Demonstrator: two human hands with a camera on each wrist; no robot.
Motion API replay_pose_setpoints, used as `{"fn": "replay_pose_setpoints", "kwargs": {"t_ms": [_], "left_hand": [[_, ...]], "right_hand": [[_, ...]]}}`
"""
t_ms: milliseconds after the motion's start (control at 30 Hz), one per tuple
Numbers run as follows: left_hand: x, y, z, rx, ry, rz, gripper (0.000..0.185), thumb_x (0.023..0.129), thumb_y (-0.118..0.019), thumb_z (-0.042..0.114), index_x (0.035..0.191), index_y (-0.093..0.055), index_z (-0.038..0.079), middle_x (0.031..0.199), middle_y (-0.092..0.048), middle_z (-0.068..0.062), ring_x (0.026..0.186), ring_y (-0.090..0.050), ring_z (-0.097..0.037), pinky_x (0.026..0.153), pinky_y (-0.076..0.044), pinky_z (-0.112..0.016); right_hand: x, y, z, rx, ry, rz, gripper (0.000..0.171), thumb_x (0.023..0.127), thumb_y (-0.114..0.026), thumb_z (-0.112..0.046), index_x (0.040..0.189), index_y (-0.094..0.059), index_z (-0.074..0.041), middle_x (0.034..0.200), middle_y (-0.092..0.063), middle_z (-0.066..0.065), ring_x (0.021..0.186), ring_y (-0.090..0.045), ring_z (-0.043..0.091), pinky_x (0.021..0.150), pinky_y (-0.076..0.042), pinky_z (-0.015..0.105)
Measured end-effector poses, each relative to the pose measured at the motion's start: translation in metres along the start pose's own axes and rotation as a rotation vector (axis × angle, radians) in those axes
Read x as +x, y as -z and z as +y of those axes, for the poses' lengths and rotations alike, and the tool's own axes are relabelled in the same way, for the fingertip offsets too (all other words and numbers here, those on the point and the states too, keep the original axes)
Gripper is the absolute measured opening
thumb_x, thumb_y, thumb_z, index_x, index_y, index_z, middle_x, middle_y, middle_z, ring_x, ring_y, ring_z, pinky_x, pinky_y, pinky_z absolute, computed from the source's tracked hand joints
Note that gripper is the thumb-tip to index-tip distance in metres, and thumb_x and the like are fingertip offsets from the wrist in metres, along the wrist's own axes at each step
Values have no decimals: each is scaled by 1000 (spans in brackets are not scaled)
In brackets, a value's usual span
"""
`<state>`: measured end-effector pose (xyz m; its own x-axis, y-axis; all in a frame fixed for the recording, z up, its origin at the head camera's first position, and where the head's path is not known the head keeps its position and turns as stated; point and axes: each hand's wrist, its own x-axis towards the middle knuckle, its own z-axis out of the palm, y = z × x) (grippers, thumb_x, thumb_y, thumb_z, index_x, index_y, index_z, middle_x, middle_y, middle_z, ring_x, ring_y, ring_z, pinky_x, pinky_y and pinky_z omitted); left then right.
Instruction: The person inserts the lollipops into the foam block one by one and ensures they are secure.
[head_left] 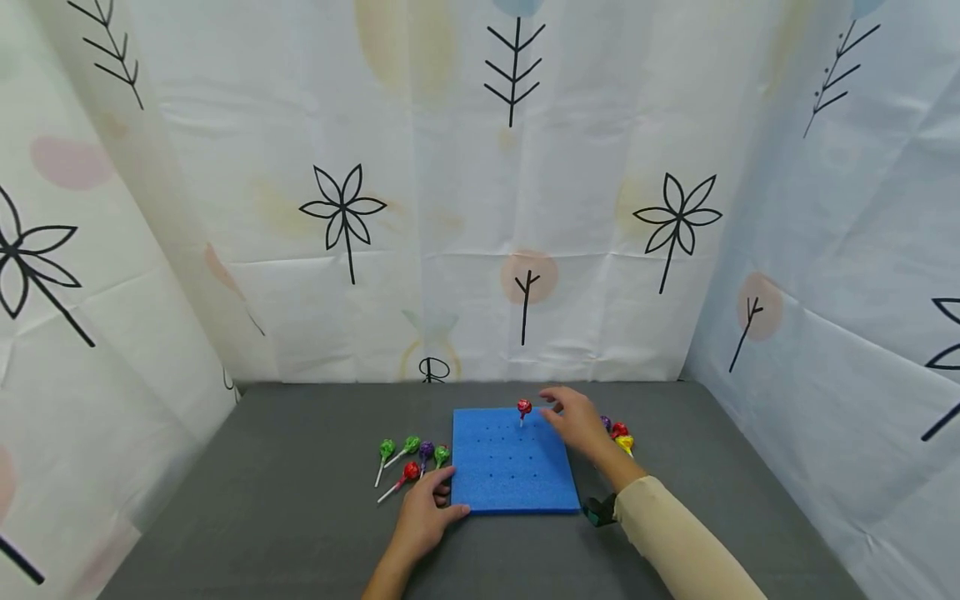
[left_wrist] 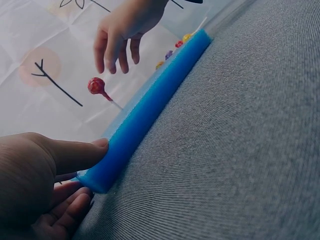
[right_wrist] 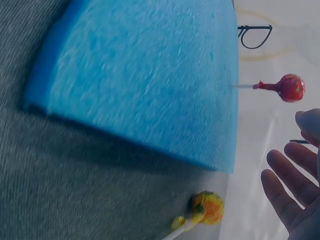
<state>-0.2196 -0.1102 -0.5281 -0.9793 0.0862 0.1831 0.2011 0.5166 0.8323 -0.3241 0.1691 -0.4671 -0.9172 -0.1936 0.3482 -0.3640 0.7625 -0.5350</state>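
One red lollipop stands in a blue foam board, with both hands at the board's edges.

The blue foam board [head_left: 513, 460] lies flat on the grey table [head_left: 285, 517], and a single red lollipop [head_left: 523, 407] stands upright in a hole near its far edge. The right hand [head_left: 576, 419] hovers just beside that lollipop with fingers spread and relaxed, holding nothing. The left hand [head_left: 423, 517] rests at the board's near left corner, thumb pressed flat against its edge, fingers loose on the table. Left of the board lie five loose lollipops [head_left: 411, 457]: three green, one purple, one red. Right of the board, partly hidden behind the right hand, at least three more [head_left: 621, 437] show: purple, red and yellow.
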Motion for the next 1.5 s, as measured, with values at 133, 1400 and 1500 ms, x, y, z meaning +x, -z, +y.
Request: {"fn": "replay_pose_setpoints", "kwargs": {"t_ms": [133, 1400, 1500], "left_hand": [[1, 0, -1, -2, -2, 0, 62, 70, -86, 11, 125, -61, -2, 106, -62, -12, 87, -61, -23, 74, -51, -38], [2, -2, -2, 12, 16, 2, 61, 70, -87, 12, 125, -62, -1, 106, -63, -11, 87, -62, -22, 74, -52, -39], [1, -1, -1, 7, 9, 6, 61, 70, -87, 11, 125, -62, -1, 106, -63, -11, 86, -62, -22, 74, -52, -38]], "right_hand": [[-3, 3, 6, -3, -5, 13, 30, 91, -69, -15, 120, -66, -9, 112, -65, 9, 94, -63, 26, 74, -54, 39], [-39, 30, 75, 200, -224, 248, 29, 90, -69, -11, 116, -65, 4, 119, -59, 25, 114, -52, 40, 91, -44, 53], [-43, 32, 77, 225, -265, 232, 30, 93, -67, -13, 118, -64, 3, 123, -57, 24, 118, -49, 39, 96, -41, 53]]}}
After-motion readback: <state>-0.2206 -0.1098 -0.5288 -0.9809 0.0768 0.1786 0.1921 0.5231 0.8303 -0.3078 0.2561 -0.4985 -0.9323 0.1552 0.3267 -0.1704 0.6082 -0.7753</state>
